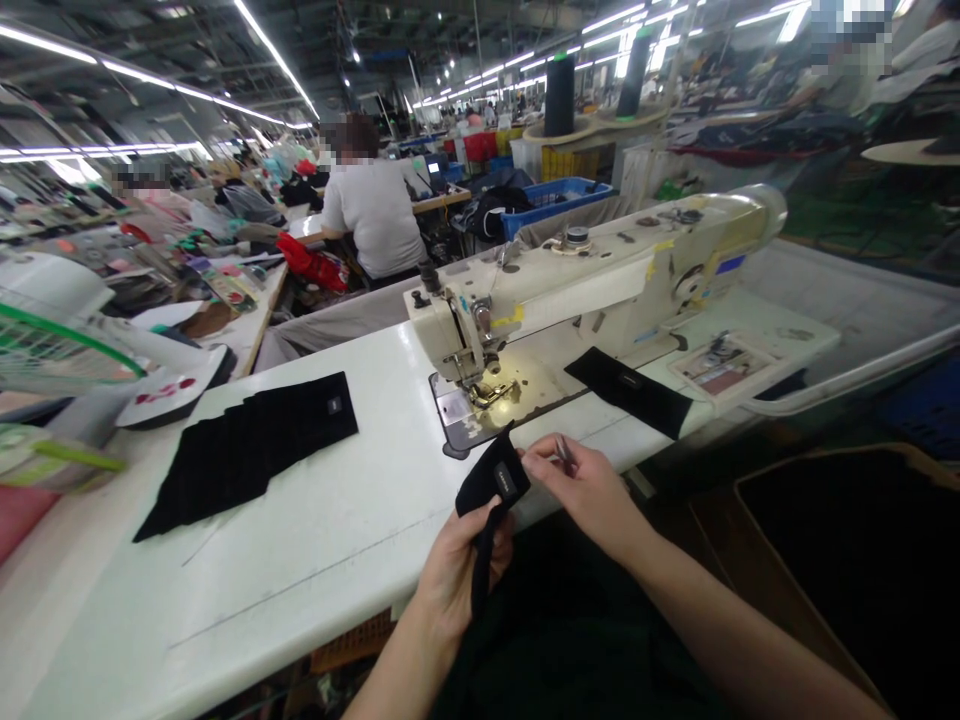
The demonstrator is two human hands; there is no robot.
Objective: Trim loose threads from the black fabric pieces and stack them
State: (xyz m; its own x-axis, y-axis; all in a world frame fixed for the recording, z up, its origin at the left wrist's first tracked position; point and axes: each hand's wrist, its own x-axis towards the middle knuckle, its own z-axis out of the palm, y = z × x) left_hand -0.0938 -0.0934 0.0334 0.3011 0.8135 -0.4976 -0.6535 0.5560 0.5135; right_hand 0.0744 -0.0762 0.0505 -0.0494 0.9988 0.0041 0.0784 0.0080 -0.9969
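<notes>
My left hand (457, 560) grips a black fabric piece (480, 488) near the front edge of the table, thumb on top. A small dark label (505, 480) with light lettering faces up on that piece. My right hand (592, 490) is closed beside the label, thumb and forefinger pinched at the fabric's right edge. A small metal tool (562, 450) shows between its fingers; its kind is unclear. Just beyond my hands stands a sewing machine (585, 265), its lamp lighting the presser foot (491, 392). Another labelled black piece (628, 392) lies right of the needle area.
Overlapping black fabric pieces (255, 450) lie on the white table (337, 545) at left. A fan with green trim (67, 335) stands at far left. A parts tray (727, 365) sits right of the machine. Beyond are a blue crate (562, 192) and a seated person (375, 210).
</notes>
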